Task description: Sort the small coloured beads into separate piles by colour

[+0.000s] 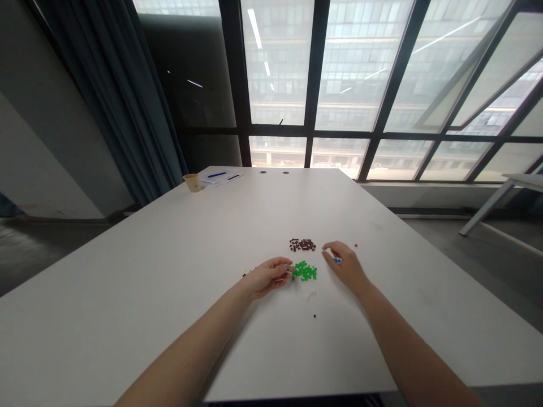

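Note:
Small bright-green pieces (305,271) lie in a loose heap between my two hands. My left hand (269,277) is at the heap's left edge, its fingers curled and closed about a small green piece at the fingertips. On the other side, my right hand (345,264) is bent low over the table, thumb and forefinger nearly meeting. What its fingertips hold, if anything, is too small to make out. Small blue pieces (337,260) show between its thumb and fingers. Just beyond the green heap lies a group of dark-brown pieces (302,245).
Pale pieces (312,294) and a black piece (314,316) lie nearer me on the white table (254,215). A red piece (356,245) is right of my right hand. Tiny pieces (245,275) lie partly behind my left wrist. A paper cup (192,182) and papers (207,182) with pens stand far left.

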A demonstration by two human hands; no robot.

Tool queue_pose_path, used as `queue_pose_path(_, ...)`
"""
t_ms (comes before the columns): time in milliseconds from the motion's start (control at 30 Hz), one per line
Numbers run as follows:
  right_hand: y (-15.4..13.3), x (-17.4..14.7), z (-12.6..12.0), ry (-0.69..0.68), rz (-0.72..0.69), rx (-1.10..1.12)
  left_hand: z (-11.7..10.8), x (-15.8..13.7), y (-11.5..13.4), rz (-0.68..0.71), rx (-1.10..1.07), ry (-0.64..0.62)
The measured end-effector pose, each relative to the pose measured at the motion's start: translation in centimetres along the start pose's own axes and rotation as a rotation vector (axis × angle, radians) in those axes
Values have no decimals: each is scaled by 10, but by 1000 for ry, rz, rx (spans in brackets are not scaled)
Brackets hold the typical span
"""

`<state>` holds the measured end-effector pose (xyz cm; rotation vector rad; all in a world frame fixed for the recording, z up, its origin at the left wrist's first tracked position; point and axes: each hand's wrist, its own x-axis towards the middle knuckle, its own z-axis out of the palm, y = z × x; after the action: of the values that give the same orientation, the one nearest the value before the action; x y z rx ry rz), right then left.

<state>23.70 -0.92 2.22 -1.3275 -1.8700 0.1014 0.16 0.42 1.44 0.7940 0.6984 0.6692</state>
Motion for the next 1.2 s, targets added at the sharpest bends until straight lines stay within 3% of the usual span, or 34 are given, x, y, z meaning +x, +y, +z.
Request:
queue_pose_path(133, -44, -6, 21, -113, -154, 129, 1, 3, -4, 28, 72, -27)
queue_pose_path(267, -56, -12, 32, -147, -195, 137, 4, 4, -7, 84, 104, -32)
queue_pose_path(433, -45, -10, 33, -152, -181, 133, 7, 6, -10, 91, 165, -7)
queue_pose_path(567, -19, -6, 28, -104, -34, 35, 2, 6, -3, 145, 269, 62)
queue_pose_path(733, 17, -7, 30, -205, 88, -125, -10, 1, 15, 227, 357, 242)
queue_pose_path(1000, 24, -9, 36, -305, 133, -158, -18, 3, 20, 244, 425, 268)
queue_pose_path(1100, 23, -4, 28, -220, 103, -99, -27, 2, 28, 289, 538, 303)
queue_pose_path(1200, 22, 0, 13, -57, 75, -37, -42, -1, 39, 389, 836, 433)
